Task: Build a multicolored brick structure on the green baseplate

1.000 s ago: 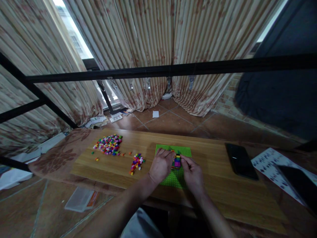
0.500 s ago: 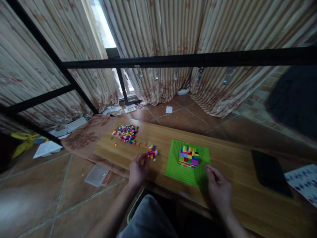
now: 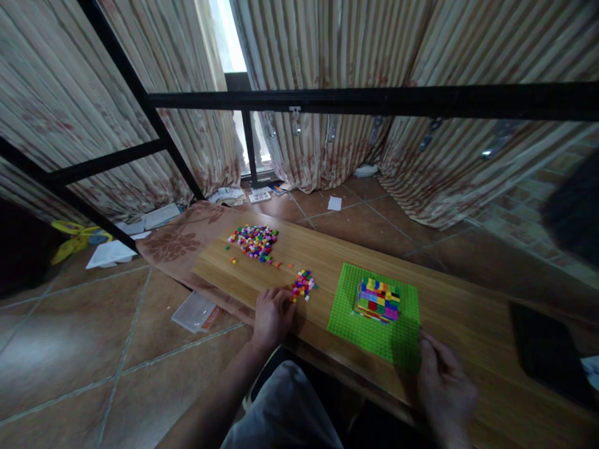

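A block of multicoloured bricks (image 3: pixel 378 300) stands on the green baseplate (image 3: pixel 349 318). My left hand (image 3: pixel 272 317) rests on the wooden table with its fingers bent together, at the near left edge of a small brick pile (image 3: pixel 304 284); its fingertips touch or nearly touch the bricks, and what they hold is too small to make out. Just off the baseplate's right edge is my right hand (image 3: pixel 444 383), thumb and forefinger pinched together; anything between them cannot be made out.
The wooden table (image 3: pixel 322 246) bears a larger brick pile (image 3: pixel 255 241) at the back left and a dark flat object (image 3: pixel 545 349) at the right. A black metal rail (image 3: pixel 327 103) crosses beyond the table. A clear plastic lid (image 3: pixel 194 310) lies at the lower left.
The whole view has shifted, so the table and bricks appear further right. My left hand is closer in against the small pile; my right hand stays beside the baseplate, still pinched.
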`<state>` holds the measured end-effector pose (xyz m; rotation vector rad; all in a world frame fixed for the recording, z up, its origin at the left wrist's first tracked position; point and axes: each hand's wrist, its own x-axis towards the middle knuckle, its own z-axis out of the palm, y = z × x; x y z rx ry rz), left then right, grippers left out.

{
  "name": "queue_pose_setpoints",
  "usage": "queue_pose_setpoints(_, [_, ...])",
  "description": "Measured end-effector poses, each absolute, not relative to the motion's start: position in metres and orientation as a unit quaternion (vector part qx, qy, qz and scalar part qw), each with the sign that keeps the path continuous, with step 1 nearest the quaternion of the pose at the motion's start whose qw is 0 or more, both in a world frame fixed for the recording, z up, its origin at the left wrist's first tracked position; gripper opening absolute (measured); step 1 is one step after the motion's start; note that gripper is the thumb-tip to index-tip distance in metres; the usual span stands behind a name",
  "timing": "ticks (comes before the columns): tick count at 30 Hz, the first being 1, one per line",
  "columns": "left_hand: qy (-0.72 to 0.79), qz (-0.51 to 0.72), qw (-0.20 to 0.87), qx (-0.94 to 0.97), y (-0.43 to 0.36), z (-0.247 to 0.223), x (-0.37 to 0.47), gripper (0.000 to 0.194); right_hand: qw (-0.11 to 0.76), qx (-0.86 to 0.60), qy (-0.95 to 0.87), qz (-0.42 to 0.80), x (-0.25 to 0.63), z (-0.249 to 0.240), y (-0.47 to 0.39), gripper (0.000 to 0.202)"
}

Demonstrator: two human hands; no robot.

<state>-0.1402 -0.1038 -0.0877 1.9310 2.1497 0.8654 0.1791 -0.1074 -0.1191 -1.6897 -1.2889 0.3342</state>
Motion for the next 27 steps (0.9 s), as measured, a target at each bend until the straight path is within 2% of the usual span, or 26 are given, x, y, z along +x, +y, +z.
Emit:
queue_pose_setpoints(9, [0.693, 0.273, 0.031, 0.666, -0.101, -0.082, -0.128, 0.016, 0.469, -0.696, -0.525, 0.139, 0.181, -0.117, -0.113, 0.048])
queue_pose_setpoints(16, [0.672, 0.224, -0.006, 0.706, -0.085, -0.082, -0.109, 0.009, 0.477, -0.691, -0.524, 0.14, 0.182, -0.118, -0.117, 0.046])
queue_pose_setpoints(20, [0.668, 0.202, -0.009, 0.716, -0.081, -0.079, -0.105, 0.014, 0.497, -0.683, -0.514, 0.151, 0.179, -0.118, -0.115, 0.044])
queue_pose_setpoints(23, [0.641, 0.249, 0.03, 0.726, -0.079, -0.07, -0.095, 0.016, 0.51, -0.675, -0.509, 0.157, 0.177, -0.119, -0.114, 0.041])
queue_pose_setpoints(27, [0.585, 0.347, 0.135, 0.72, -0.072, -0.052, -0.068, 0.02, 0.519, -0.666, -0.507, 0.174, 0.176, -0.121, -0.112, 0.037])
